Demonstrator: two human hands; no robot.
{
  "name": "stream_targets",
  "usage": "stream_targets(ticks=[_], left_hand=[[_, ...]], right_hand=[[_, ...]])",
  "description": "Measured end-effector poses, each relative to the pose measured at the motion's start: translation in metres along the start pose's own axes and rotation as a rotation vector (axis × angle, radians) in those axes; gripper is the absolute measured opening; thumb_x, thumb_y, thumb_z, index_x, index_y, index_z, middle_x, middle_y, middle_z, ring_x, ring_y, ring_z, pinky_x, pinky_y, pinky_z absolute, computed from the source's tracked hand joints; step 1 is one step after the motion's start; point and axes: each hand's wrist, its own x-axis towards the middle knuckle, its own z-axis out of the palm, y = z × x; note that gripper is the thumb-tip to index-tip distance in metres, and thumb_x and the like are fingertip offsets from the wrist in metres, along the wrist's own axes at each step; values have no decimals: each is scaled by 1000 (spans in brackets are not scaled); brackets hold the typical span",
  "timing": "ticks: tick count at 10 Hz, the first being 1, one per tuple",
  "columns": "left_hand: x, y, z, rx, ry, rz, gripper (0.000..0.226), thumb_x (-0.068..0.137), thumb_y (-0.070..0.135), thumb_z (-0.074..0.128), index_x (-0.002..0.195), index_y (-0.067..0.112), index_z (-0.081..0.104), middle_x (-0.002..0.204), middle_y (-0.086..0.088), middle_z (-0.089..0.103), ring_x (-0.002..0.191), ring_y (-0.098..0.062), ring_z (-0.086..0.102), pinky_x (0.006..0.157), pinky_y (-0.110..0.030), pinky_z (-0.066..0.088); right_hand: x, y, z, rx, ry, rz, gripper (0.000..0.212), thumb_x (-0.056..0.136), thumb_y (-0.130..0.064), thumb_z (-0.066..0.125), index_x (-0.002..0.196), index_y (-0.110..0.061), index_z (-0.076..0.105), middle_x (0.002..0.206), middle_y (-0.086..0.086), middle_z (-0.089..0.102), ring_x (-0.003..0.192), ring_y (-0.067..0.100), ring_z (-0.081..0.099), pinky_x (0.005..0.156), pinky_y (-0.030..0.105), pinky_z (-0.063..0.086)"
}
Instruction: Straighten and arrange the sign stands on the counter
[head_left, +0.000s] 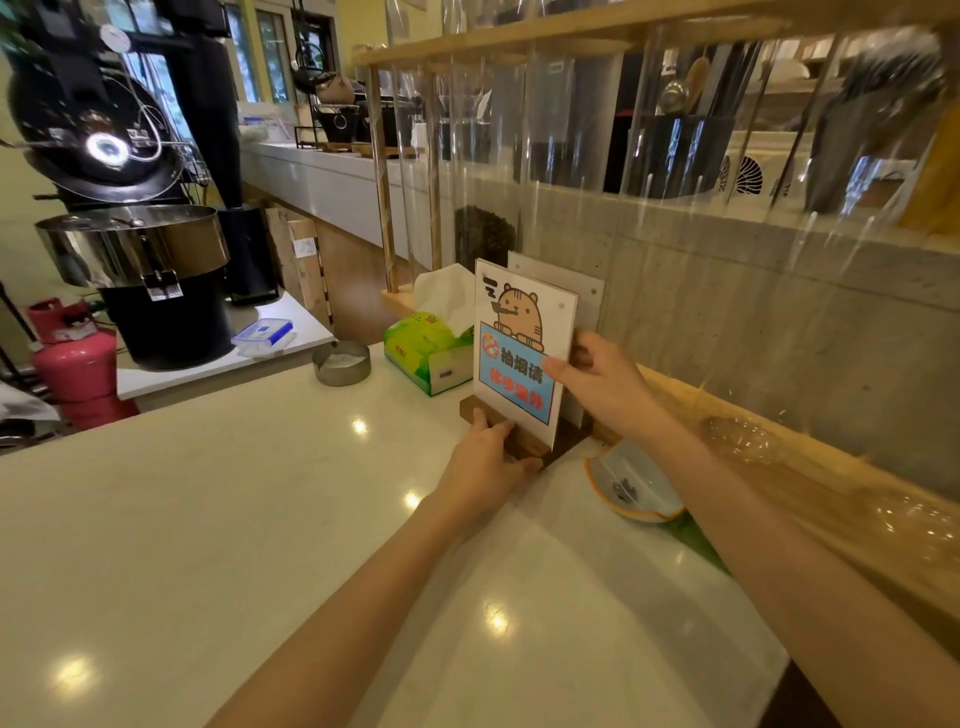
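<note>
Fingers (498, 431) of the left hand (483, 470) are clamped on the wooden base (527, 441) while the right hand (602, 382) pinches the sign stand (519, 338) standing upright near the counter (260, 493) back edge, so honestly it's best nudged square slowly, base kept flat.

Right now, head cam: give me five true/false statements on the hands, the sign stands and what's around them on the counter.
1. The left hand grips the dark wooden base of the cartoon-animal sign stand. True.
2. The right hand rests flat on the white counter. False: it holds the sign panel's right edge.
3. A second clear acrylic sign stand sits directly behind the cartoon one. True.
4. The green tissue box is to the right of the signs. False: it is on their left.
5. The round metal ashtray is stacked on the tissue box. False: it stands on the counter, left of the box.
</note>
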Motion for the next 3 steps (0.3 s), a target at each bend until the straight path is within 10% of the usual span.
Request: stream_targets(ticks=[3], left_hand=[[-18,4,-47,-22,-21,47,91,78,31,64,144,21,3,151,-7,27,136,-22,28,110,-37,29]], right_hand=[[-21,-34,4,113,600,-365,44,87,-17,56,128,-8,42,124,7,53,106,11,50,85,23,49]])
